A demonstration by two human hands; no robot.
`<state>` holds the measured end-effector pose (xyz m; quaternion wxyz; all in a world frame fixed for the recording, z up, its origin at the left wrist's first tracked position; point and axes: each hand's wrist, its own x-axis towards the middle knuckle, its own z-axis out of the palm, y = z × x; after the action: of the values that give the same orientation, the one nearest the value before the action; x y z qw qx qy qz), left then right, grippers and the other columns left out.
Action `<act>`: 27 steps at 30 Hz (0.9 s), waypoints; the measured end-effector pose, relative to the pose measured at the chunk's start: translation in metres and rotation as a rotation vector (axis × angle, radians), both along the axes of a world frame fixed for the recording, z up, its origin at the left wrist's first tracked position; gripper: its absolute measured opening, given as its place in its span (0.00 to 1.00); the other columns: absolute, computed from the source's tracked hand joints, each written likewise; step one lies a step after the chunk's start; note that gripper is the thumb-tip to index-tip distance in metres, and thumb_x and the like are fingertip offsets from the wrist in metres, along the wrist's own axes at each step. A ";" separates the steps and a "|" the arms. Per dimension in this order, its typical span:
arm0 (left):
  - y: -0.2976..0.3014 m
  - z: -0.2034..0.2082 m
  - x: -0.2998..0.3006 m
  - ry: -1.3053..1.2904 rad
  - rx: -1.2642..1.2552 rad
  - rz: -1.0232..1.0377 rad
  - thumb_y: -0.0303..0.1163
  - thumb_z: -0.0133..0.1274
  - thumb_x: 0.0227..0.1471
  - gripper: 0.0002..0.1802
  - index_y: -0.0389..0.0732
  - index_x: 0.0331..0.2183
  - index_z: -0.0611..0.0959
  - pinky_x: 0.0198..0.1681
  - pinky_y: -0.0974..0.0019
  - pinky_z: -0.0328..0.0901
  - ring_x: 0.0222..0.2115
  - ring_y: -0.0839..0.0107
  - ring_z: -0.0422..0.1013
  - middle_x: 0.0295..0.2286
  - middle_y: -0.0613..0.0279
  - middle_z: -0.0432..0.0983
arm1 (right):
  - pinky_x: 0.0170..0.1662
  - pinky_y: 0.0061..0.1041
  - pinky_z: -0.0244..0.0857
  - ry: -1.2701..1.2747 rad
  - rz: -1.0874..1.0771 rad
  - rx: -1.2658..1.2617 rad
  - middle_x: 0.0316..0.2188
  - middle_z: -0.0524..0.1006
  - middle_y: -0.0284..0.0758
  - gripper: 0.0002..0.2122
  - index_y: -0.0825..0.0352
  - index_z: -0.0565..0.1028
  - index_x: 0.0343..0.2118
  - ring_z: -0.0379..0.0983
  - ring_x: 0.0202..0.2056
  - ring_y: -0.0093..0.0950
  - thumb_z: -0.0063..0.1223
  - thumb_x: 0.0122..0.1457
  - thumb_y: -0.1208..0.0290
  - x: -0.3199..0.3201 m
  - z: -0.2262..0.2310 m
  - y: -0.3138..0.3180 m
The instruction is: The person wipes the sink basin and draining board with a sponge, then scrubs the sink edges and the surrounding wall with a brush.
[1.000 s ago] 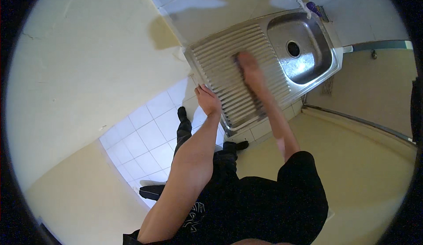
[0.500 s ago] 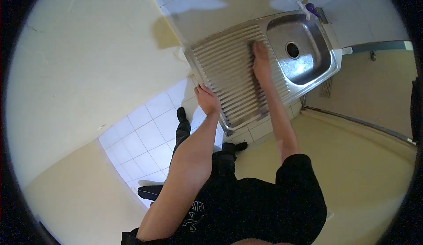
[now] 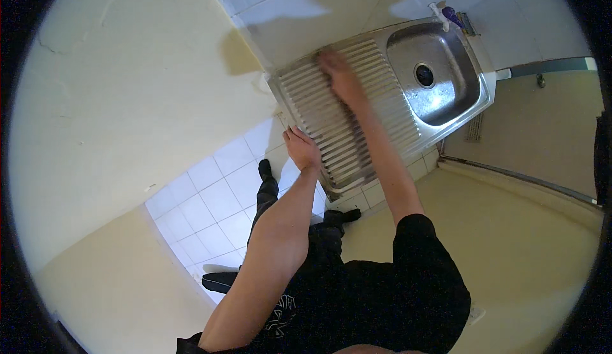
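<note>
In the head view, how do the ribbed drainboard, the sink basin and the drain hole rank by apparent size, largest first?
1. Ribbed drainboard, largest.
2. Sink basin, clearly smaller.
3. Drain hole, by far the smallest.

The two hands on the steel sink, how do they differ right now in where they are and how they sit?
The left hand rests on the near edge of the ribbed drainboard with its elbow bent, while the right hand lies flat at the drainboard's far end, close to the tiled wall, with its arm stretched out straight. The right hand looks blurred; the left hand looks sharp. Both are bare and touch the drainboard, not the basin.
</note>
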<state>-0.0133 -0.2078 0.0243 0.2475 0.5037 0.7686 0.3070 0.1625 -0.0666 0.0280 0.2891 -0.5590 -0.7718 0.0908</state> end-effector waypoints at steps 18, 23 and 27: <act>0.000 0.004 0.006 -0.007 0.001 0.003 0.37 0.34 0.66 0.22 0.26 0.44 0.73 0.45 0.43 0.65 0.41 0.36 0.68 0.42 0.34 0.69 | 0.68 0.44 0.46 -0.150 -0.316 -0.026 0.64 0.59 0.48 0.27 0.71 0.61 0.62 0.52 0.66 0.47 0.43 0.57 0.78 0.047 -0.007 0.003; 0.000 0.000 0.001 0.000 -0.015 0.014 0.36 0.34 0.66 0.21 0.28 0.43 0.73 0.43 0.43 0.64 0.40 0.36 0.68 0.40 0.35 0.69 | 0.69 0.42 0.44 -0.138 -0.405 0.055 0.64 0.59 0.48 0.24 0.70 0.63 0.61 0.51 0.66 0.47 0.38 0.60 0.77 0.019 -0.007 -0.001; -0.001 0.000 0.004 -0.007 -0.042 -0.004 0.36 0.34 0.66 0.20 0.28 0.42 0.73 0.42 0.43 0.64 0.39 0.36 0.68 0.40 0.36 0.69 | 0.68 0.41 0.48 0.011 0.071 0.000 0.65 0.59 0.44 0.29 0.63 0.66 0.62 0.53 0.66 0.44 0.45 0.54 0.84 -0.072 -0.017 -0.039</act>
<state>-0.0089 -0.2084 0.0247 0.2610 0.4988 0.7731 0.2921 0.0906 -0.1057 0.0110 0.2899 -0.5308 -0.7895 0.1041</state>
